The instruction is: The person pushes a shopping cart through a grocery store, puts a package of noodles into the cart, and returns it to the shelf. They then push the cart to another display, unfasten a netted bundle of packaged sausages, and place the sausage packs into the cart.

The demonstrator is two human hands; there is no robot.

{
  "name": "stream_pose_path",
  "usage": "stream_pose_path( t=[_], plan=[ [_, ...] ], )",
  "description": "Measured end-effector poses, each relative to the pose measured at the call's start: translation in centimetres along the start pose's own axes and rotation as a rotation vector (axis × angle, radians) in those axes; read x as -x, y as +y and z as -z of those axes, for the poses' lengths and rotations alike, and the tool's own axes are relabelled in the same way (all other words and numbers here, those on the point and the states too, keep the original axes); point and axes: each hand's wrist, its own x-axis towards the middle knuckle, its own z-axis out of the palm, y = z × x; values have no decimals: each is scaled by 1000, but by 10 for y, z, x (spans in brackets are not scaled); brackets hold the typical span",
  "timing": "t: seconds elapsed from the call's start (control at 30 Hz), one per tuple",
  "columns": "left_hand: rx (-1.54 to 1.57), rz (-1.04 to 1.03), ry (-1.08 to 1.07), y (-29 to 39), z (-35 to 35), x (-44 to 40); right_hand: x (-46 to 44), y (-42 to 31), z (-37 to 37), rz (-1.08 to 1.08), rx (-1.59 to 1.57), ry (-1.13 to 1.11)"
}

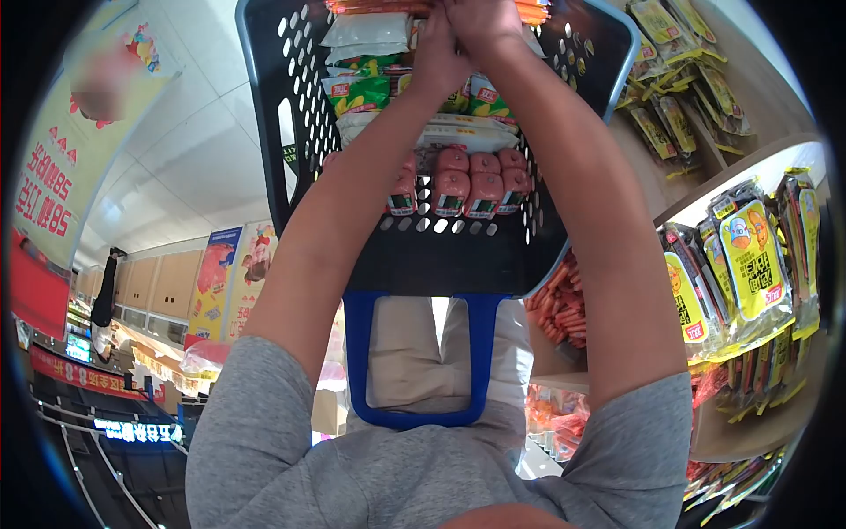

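Observation:
My left hand (435, 55) and my right hand (483, 28) come together at the top edge of the view, over the far end of a dark shopping basket (414, 260). Their fingers are mostly cut off or hidden, so I cannot make out a grip. Beside them lie orange packs (374, 5), partly behind the hands. Nearer in the basket are white packs (366, 33), green and yellow bags (357, 93), a long white pack (476, 132) and several pink sausage-like packs (452, 181). The basket's blue handle (423, 418) hangs toward my body.
On the right, shelves (758, 167) carry yellow-and-black snack packs (749, 260) and more packs (665, 40) above. Loose red-orange packets (564, 304) fill a bin close to the basket. Posters (53, 167) and a lit store sign (137, 432) stand on the left.

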Motion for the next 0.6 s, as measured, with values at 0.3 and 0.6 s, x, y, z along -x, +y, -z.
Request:
stream_pose_path(
  t=[0.3,0.6],
  plan=[
    [-107,-21,-176,-7,0,-14,-2,7,19,-2,152,-130],
    [-25,71,107,-23,-37,-9,13,49,-26,70,74,191]
  ],
)
